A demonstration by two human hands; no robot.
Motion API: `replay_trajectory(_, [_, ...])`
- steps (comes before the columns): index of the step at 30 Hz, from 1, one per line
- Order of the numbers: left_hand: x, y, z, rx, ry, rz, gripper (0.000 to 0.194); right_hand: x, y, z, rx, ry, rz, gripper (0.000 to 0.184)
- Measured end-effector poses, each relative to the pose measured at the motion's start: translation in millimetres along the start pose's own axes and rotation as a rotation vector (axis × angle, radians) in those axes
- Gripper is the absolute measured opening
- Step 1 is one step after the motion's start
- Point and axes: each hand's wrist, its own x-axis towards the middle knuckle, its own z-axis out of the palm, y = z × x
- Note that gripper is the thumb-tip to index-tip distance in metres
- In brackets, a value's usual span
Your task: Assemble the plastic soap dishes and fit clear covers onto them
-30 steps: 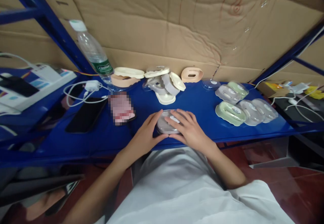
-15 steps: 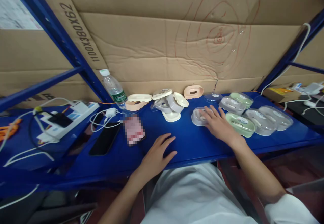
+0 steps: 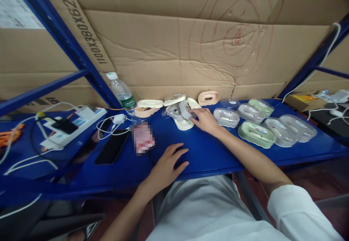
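Note:
My right hand (image 3: 205, 120) reaches to the pile in the middle, its thumb and fingers closed at the edge of a grey plastic soap dish part (image 3: 184, 109). Around that part lie cream oval parts (image 3: 184, 125) and a clear lid, partly covered. My left hand (image 3: 171, 162) rests near the front edge of the blue table, fingers apart, holding nothing. To the right of my right hand sits a grey soap dish with a clear lid (image 3: 226, 117). More lidded soap dishes, grey ones (image 3: 280, 132) and green ones (image 3: 256, 133), stand in a group further right.
A peach oval part (image 3: 208, 98) and a clear lid (image 3: 229, 104) lie at the back. On the left are a water bottle (image 3: 122, 93), cream and peach parts (image 3: 148, 109), a dark phone (image 3: 113, 148), a blurred pink item (image 3: 143, 138) and a power strip (image 3: 75, 128). Cardboard (image 3: 152, 52) stands behind.
My right hand has let go of the lidded grey soap dish, which now sits slightly further right and back. It has moved left onto the pile. My left hand stays put.

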Motion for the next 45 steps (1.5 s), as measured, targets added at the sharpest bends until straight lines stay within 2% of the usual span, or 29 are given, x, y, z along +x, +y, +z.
replay_trajectory(4, [0.7, 0.4, 1.0, -0.002, -0.006, -0.009, 0.038, 4.8, 12.2, 4.7, 0.062, 0.021, 0.023, 0.026])
replay_trajectory(8, [0.9, 2.4, -0.4, -0.008, 0.002, -0.004, 0.041, 3.9, 13.3, 4.2, 0.131, 0.084, -0.004, 0.02])
replay_trajectory(12, [1.7, 9.3, -7.1, -0.074, 0.065, 0.004, 0.053, -12.4, 12.3, -13.9, 0.335, 0.186, -0.032, 0.022])
replay_trajectory(15, [2.7, 13.7, -10.5, -0.126, 0.18, 0.0, 0.064, -30.9, 8.2, -35.5, 0.498, 0.192, -0.091, 0.027])
replay_trajectory(18, [2.4, 15.9, -8.2, -0.059, 0.296, -0.016, 0.082, -45.9, -4.8, -49.6, 0.542, 0.145, -0.213, 0.026])
replay_trajectory(21, [0.9, 17.4, -2.4, 0.101, 0.347, -0.003, 0.095, -55.8, -21.7, -51.1, 0.508, 0.052, -0.378, 0.023])
replay_trajectory(24, [0.7, 17.8, 1.9, 0.207, 0.301, 0.049, 0.094, -61.9, -31.9, -48.6, 0.463, -0.114, -0.492, 0.021])
replay_trajectory(27, [1.6, 17.4, 2.8, 0.257, 0.218, 0.037, 0.095, -63.7, -33.1, -49.3, 0.458, -0.34, -0.534, 0.019])
replay_trajectory(30, [2.6, 17.8, 1.4, 0.273, 0.088, 0.002, 0.091, -62.1, -29.0, -50.4, 0.457, -0.525, -0.507, 0.02])
replay_trajectory(32, [3.3, 18.9, 0.1, 0.271, 0.012, -0.004, 0.081, -59.2, -24.3, -48.1, 0.47, -0.552, -0.48, 0.023])
replay_trajectory(33, [3.6, 19.7, -0.6, 0.266, -0.006, -0.003, 0.075, -57.2, -21.2, -45.7, 0.468, -0.51, -0.464, 0.025])
replay_trajectory(35, [3.9, 21.8, -1.8, 0.256, -0.01, 0.003, 0.063, -51.9, -13.0, -38.5, 0.377, -0.332, -0.392, 0.029])
replay_trajectory(38, [3.2, 25.0, -2.9, 0.251, 0.038, 0.045, 0.045, -41.6, 3.4, -24.3, -0.021, -0.079, -0.176, 0.034])
replay_trajectory(41, [2.3, 26.1, -3.2, 0.248, 0.068, 0.11, 0.034, -31.4, 19.4, -9.5, -0.344, -0.042, 0.013, 0.042])
replay_trajectory(45, [1.7, 24.9, -4.7, 0.228, 0.076, 0.174, 0.028, -23.0, 29.8, 4.2, -0.368, -0.092, 0.093, 0.029])
